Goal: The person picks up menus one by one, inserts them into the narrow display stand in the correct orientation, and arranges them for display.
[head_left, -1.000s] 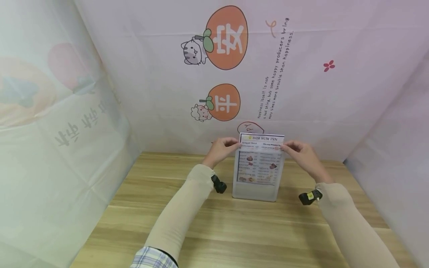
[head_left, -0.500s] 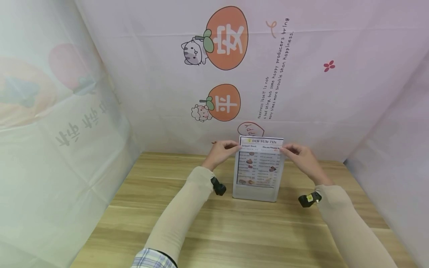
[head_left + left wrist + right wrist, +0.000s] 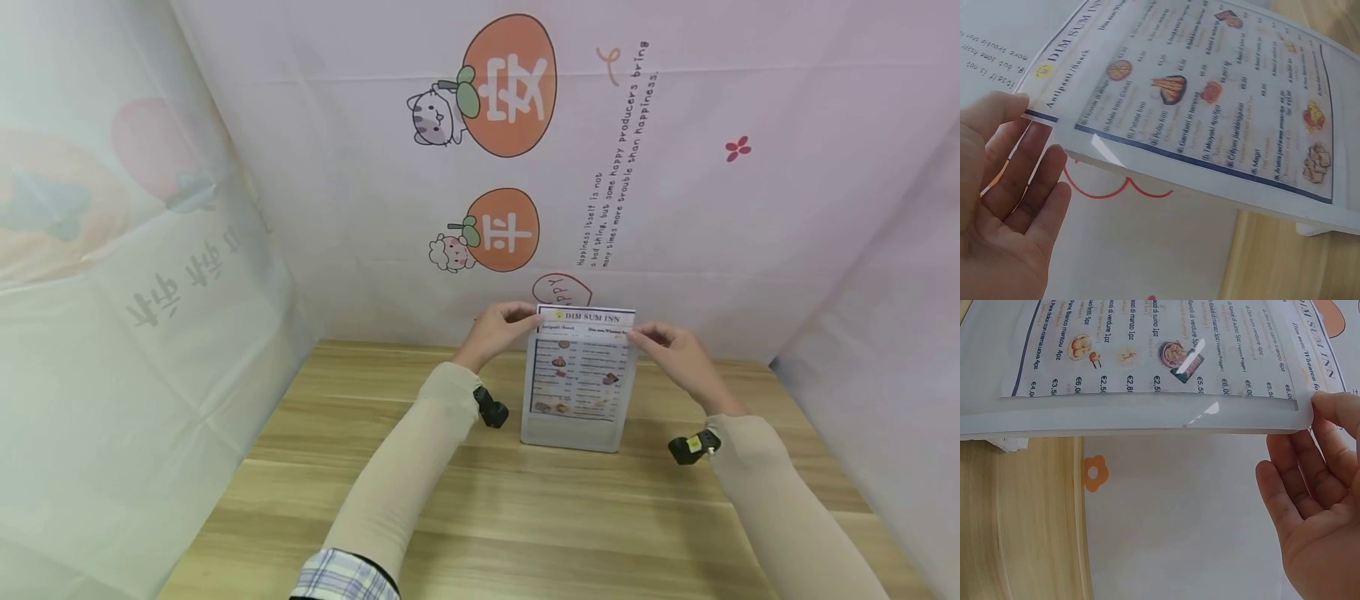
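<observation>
A printed menu sheet headed "DIM SUM INN" sits most of the way down in a clear, white-edged sign holder. The holder stands upright on the table, and the sheet's heading strip sticks out above its top edge. My left hand pinches the sheet's left edge between thumb and fingers, just above the holder's corner. On the other side, the right hand pinches the right edge a little lower. In the left wrist view, the thumb lies over the sheet's front. Below the sheet, a bare strip shows inside the holder.
The wood-grain table reaches back to a white printed cloth hanging close behind the holder. More cloth hangs at the left and right sides. Black wrist cameras are strapped to both wrists.
The menu sheet has slid slightly down in the holder since a second ago, the right hand lowering with it. Over the last half second, the left hand has shifted a little up along the edge.
</observation>
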A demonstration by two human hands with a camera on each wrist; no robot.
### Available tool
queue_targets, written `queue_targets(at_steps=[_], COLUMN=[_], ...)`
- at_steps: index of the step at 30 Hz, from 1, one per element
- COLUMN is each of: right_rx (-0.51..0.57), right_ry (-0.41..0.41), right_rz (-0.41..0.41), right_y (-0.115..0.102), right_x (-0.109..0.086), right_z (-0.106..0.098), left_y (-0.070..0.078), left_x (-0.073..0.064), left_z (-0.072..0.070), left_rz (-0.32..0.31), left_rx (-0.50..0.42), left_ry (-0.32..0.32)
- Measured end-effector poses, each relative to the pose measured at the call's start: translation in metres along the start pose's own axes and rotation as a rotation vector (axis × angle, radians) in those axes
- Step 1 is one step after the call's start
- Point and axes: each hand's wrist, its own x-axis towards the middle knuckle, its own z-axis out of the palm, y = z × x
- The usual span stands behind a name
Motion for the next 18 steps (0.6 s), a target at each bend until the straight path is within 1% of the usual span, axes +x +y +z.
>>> queue_targets(at_steps=[4, 11, 18], right_rx=[0.006, 0.002, 0.011], right_ry=[-0.009, -0.007, 0.020], right_rz=[0.006, 0.024, 0.011], right_y=[0.001, -0.003, -0.011], right_x=[-0.001, 0.000, 0.005], right_z=[0.000, -0.002, -0.004], left_y=[0.004, 0.004, 0.004], left_x=[0.000, 0.001, 0.001], left_z=[-0.001, -0.001, 0.000], left_rz=[0.000, 0.003, 0.012], left_rx=[0.001, -0.003, -0.004], left_ry=[-0.004, -0.002, 0.003])
